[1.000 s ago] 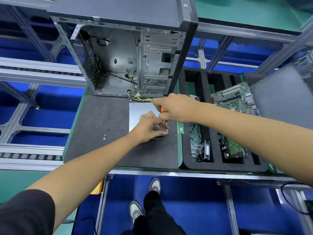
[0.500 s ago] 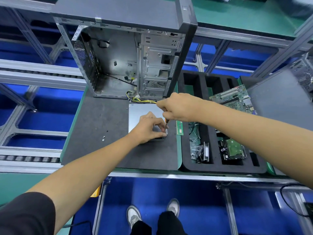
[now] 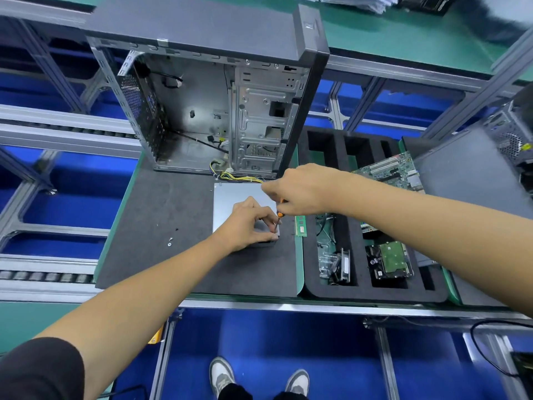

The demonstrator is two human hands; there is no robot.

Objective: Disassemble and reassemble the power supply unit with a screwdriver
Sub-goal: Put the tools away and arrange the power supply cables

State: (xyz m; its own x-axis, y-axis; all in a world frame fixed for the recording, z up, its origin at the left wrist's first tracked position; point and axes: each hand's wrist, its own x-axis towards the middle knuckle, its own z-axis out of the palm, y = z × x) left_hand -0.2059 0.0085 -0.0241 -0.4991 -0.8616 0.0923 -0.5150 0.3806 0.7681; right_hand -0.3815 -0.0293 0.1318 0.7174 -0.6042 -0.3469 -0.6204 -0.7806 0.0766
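Working at the near right corner of the power supply unit [image 3: 236, 200], the left hand [image 3: 248, 226] lies on the grey casing with fingers pinched at that corner, steadying it; whether a screw sits under the fingertips cannot be told. The right hand [image 3: 300, 189] is closed around an orange-handled screwdriver [image 3: 279, 216], its shaft angled down to the same corner. The unit lies flat on the dark foam mat [image 3: 161, 226], out of the case, so removal looks done; whether this screw is coming out or going in cannot be judged, and refitting into the case remains. Left of the unit two loose screws [image 3: 170, 241] rest on the mat. Right of it a RAM stick [image 3: 300, 225] lies just beside, then a foam tray [image 3: 357, 293] holding a hard drive [image 3: 390, 259] and a motherboard [image 3: 389, 171]. Behind the unit its yellow cable bundle [image 3: 239, 177] trails into the open computer case [image 3: 216, 111], which stands close and could crowd the screwdriver hand.
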